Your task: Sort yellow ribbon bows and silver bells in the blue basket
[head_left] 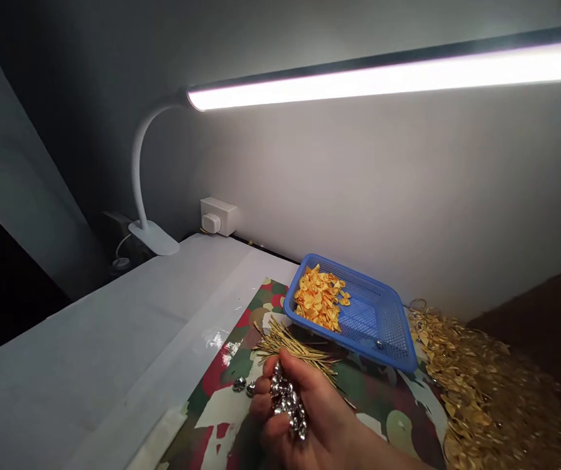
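One hand (304, 411), left or right I cannot tell, cups silver beads (287, 399). At its one o'clock, a blue basket (388, 326) holds orange petals (319, 299); gold pins (292, 349) lie between.

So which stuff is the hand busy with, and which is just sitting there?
In use: the hand cupping small silver bells; gold pins just beyond its fingers.
Lying about: blue basket of orange petals, heap of gold pieces, desk lamp, wall socket.
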### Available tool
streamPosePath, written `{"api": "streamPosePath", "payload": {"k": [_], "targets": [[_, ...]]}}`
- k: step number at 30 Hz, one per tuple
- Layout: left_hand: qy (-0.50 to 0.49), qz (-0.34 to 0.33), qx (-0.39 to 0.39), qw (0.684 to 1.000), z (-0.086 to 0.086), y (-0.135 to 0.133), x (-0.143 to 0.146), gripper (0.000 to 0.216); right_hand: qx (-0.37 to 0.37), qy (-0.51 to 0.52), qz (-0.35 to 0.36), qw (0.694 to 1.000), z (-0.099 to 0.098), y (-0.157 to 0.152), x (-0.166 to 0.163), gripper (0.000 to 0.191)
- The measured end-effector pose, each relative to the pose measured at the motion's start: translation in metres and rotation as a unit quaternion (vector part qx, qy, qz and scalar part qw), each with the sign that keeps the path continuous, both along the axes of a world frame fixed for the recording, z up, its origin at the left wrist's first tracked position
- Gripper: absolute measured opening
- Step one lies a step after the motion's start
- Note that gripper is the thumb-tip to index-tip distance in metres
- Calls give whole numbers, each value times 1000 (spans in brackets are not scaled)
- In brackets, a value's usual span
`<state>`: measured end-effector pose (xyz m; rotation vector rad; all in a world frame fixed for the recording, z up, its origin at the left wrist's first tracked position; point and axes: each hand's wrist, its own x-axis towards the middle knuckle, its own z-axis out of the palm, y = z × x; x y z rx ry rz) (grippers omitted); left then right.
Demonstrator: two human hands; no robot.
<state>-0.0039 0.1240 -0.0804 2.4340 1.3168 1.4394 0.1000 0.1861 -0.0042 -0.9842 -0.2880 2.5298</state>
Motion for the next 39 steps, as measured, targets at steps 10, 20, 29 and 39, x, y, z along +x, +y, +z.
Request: {"api": "streamPosePath", "payload": {"k": [10,20,29,39], "targets": [[-27,62,-88,994,-25,-3,-29,65,-71,153,-42,985,-23,-19,3,60],[-33,5,-70,997,-35,5,-41,22,-17,218,-20,976,-31,-18,12,47],[-68,-20,-82,994,-19,5,-39,23,-25,182,-15,983,-27,-18,10,41],[-107,-35,-106,988,-9,4,-36,18,-54,141,-36,988,-31,-16,5,61]]}}
